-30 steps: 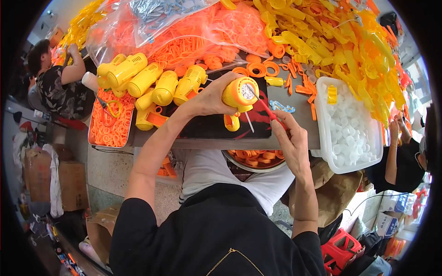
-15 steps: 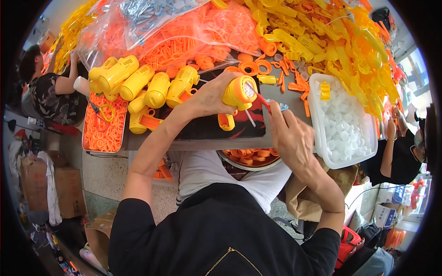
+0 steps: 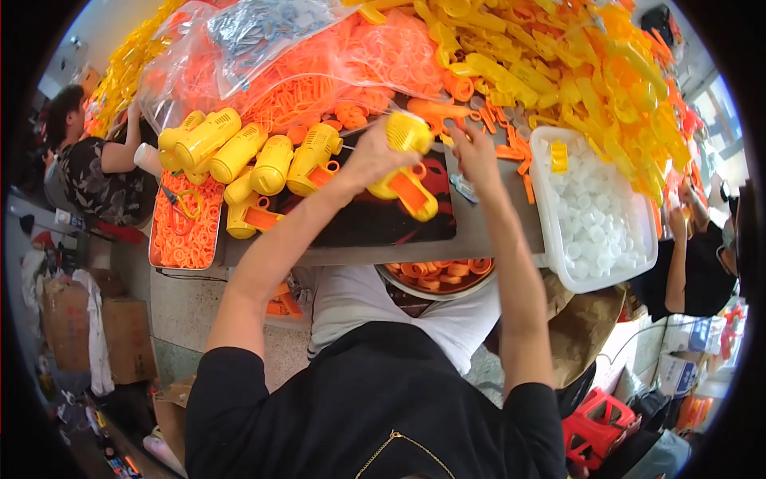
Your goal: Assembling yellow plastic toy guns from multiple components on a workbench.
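My left hand is wrapped around a yellow pistol-shaped plastic toy body. Its vented rounded end faces up, and its handle with an orange inset slants down over the dark mat. Just to the right, my right hand is closed, fingertips together by the far side of the toy body; what they hold is too blurred to make out. A small light-blue item lies beneath that hand at the mat's right edge. More yellow toy bodies lie piled left of my left hand.
An orange-filled tray with scissors stands at left, a white tub of translucent caps at right. Bags of orange parts and a yellow heap cover the back. A basin sits below the table edge. People work at both sides.
The toy body has turned from its round open end facing right to its vented end up, handle toward me. My right hand has moved up and away from that open end.
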Demonstrator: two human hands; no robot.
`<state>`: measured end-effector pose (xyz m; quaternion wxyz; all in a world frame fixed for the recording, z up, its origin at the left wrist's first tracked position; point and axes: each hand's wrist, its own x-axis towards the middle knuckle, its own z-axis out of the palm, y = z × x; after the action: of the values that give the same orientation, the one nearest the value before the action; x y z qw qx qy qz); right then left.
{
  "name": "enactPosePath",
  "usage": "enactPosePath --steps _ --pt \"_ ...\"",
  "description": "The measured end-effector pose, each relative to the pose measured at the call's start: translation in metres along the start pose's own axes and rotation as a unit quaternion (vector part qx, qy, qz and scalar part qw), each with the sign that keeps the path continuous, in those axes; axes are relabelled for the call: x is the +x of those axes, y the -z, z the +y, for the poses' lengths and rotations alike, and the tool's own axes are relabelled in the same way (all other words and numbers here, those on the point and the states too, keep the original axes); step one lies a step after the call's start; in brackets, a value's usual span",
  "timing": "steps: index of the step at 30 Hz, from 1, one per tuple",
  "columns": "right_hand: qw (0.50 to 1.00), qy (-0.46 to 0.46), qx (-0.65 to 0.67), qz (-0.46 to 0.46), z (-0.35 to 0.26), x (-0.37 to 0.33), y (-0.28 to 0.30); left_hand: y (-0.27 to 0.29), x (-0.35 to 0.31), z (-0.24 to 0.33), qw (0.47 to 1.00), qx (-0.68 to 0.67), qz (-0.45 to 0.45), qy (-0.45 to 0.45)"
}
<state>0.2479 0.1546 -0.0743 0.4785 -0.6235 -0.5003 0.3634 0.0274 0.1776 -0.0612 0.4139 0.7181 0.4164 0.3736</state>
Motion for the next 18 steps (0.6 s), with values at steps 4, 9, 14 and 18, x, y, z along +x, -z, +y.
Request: enactPosePath --steps 4,9,14,18 --pt "0.953 0.009 -0.301 0.039 -0.009 0.05 0.036 0.028 -0.008 0.02 0.992 -0.107 -0.055 0.027" --pt "0.827 0.162 -0.503 0.191 0.039 0.049 0.031 0.028 -0.013 0.03 0.977 -0.19 -0.064 0.071" --pt "0.788 0.326 -0.463 0.242 0.029 0.019 0.026 0.031 -0.014 0.031 0.98 -0.154 -0.102 0.067" --pt "0.988 0.036 0.06 -0.137 -0.041 -0.05 0.016 0.028 -0.022 0.061 0.98 0.01 -0.201 0.011"
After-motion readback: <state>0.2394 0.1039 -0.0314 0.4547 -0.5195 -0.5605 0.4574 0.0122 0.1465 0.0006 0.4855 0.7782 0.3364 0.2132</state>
